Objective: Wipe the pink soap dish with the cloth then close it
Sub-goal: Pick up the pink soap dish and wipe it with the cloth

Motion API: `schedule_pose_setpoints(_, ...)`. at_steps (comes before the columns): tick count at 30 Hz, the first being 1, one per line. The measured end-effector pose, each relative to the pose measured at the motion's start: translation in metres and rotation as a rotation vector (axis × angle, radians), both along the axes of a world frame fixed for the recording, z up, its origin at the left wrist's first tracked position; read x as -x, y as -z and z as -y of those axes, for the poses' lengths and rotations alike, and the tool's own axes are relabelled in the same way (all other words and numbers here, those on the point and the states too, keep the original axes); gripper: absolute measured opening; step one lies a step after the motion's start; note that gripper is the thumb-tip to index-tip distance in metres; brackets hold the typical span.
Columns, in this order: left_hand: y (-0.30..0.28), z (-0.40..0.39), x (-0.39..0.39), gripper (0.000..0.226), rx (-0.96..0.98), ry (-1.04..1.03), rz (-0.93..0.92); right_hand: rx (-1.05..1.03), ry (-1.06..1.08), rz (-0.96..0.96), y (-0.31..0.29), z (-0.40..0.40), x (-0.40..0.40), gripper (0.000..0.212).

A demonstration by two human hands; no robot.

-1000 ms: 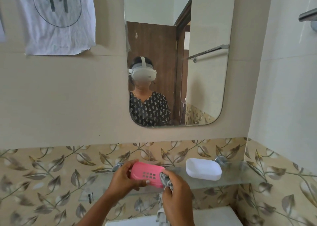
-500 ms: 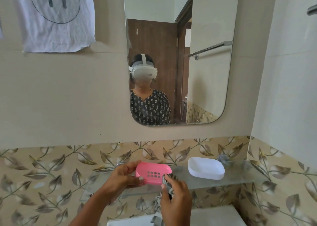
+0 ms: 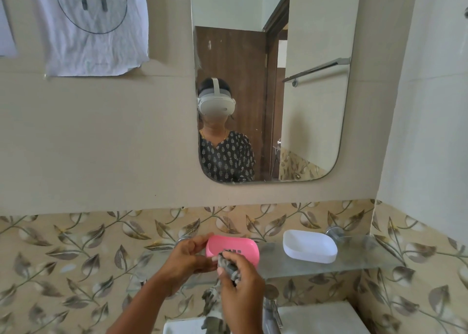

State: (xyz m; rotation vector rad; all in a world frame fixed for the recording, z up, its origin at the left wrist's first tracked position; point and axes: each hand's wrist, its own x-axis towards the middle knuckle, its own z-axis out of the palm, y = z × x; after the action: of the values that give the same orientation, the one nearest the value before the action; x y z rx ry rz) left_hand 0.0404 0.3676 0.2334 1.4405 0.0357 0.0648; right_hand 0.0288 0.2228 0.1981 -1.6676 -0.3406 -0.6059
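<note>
My left hand (image 3: 186,260) grips the left end of the pink soap dish (image 3: 244,248), holding it tilted in front of the glass shelf (image 3: 316,266). Its slotted face points toward me. My right hand (image 3: 241,289) is closed on a grey patterned cloth (image 3: 228,264) and presses it against the dish's lower front, just below the slots. The rest of the cloth hangs down below my hand. The white soap dish lid (image 3: 309,245) lies on the shelf to the right, apart from the pink part.
A white sink (image 3: 311,319) with a metal tap (image 3: 272,313) sits below my hands. A mirror (image 3: 304,42) hangs on the wall above. A paper sheet marked 11 (image 3: 93,24) is stuck at the upper left. A side wall closes in on the right.
The pink dish has tipped, so its slotted face shows less. My right hand with the cloth has slid left across the dish's front.
</note>
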Motion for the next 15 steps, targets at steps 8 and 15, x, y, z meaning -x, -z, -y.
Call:
schedule_pose_setpoints(8, 0.000, 0.002, 0.002, 0.059, 0.036, 0.020, 0.023, -0.125, 0.102, -0.155, 0.003, 0.044, -0.017, 0.036)
schedule_pose_setpoints(15, -0.003, 0.004, 0.003, 0.065, 0.019, 0.024, -0.004, 0.023, 0.117, -0.164, 0.006, 0.031, -0.017, 0.038)
